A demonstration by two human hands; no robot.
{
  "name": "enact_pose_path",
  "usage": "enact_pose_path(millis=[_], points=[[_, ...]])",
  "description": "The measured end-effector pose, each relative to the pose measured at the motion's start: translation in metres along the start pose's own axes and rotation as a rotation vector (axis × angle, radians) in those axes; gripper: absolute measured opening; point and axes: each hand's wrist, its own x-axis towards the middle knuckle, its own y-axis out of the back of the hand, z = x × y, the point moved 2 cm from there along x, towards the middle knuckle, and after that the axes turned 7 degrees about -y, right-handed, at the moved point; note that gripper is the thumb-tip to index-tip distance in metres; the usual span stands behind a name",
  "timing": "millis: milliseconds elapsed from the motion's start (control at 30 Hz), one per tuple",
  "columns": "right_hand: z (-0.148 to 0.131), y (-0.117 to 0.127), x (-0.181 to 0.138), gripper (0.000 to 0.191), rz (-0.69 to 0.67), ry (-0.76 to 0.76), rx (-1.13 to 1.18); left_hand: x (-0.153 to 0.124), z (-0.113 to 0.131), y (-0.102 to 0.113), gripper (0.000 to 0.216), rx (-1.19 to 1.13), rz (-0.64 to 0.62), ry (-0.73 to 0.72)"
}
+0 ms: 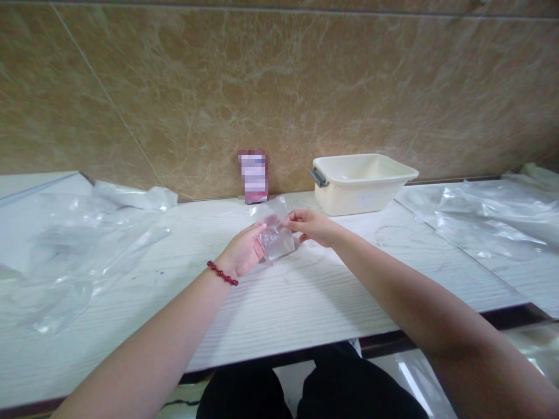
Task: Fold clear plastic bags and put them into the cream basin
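2 bare hands at work over a white wood-grain table (279,314), both on 1 small clear plastic bag (278,244). Bag sits between the hands, near the middle of the table, held tilted; its upper end points toward the wall (279,87). Whether its lower edge touches the tabletop, cannot tell. Contents, if any, too glassy to make out.

Left hand (250,250): grasping the bag from its left side, thumb near the front, other fingers mostly hidden behind the plastic. Red beaded bracelet (222,273) round that wrist.

Right hand (312,227): pinching the bag at its right side between thumb and forefinger, remaining fingers curled.

Just beyond the bag, a red-bordered upright item (253,177) stands against the wall, its face pixelated and unreadable. To its right, a cream plastic bin (353,198), open at the top, grey latch (320,177) on its left end; interior only partly visible.

Far left: loose heap of clear plastic (109,238), shiny and crumpled. Far right: a 2nd heap of clear sheeting (493,218), well apart from the hands. Dark-clothed legs (362,390) below the near table edge.
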Motion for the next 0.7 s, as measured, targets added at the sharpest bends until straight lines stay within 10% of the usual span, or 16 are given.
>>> enact_pose_path(millis=[400,700], points=[[-0.013,0.002,-0.001,0.016,0.016,-0.058,0.08,0.004,-0.008,0.002,0.033,-0.166,-0.081,0.035],[-0.116,0.153,-0.004,0.008,0.511,0.13,0.072,0.01,-0.011,0.014,0.029,-0.079,0.092,0.001]])
